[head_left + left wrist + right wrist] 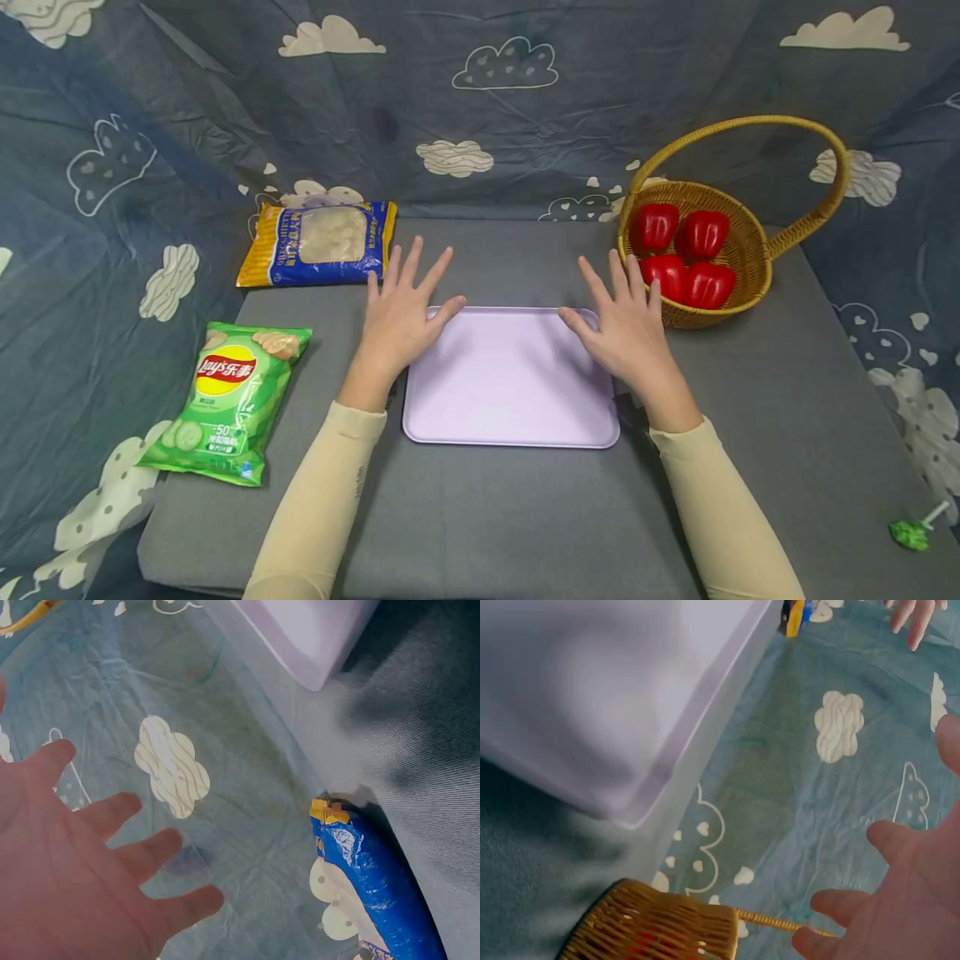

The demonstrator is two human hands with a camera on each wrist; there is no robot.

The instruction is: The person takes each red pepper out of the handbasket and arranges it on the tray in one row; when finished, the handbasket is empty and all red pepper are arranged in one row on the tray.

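Both hands hover with fingers spread over a pale purple tray (510, 379) at the middle of the table. My left hand (402, 321) is above the tray's left edge and holds nothing; its fingertips overlap the corner of a blue and yellow pasta bag (330, 244) in the head view. Above the tray's right edge, my right hand (624, 333) is likewise bare, with its fingertips beside a wicker basket (750, 287). Several red bell peppers (705, 234) lie in that basket, whose tall handle arches up to the right. The left wrist view shows the spread left fingers (154, 855).
A green bag of Lay's chips (225, 404) lies at the table's left edge. On the far right is a green-wrapped lollipop (910, 535). Grey cloth covers the table (495, 525), and a cloud-patterned curtain (480, 117) hangs behind and at both sides.
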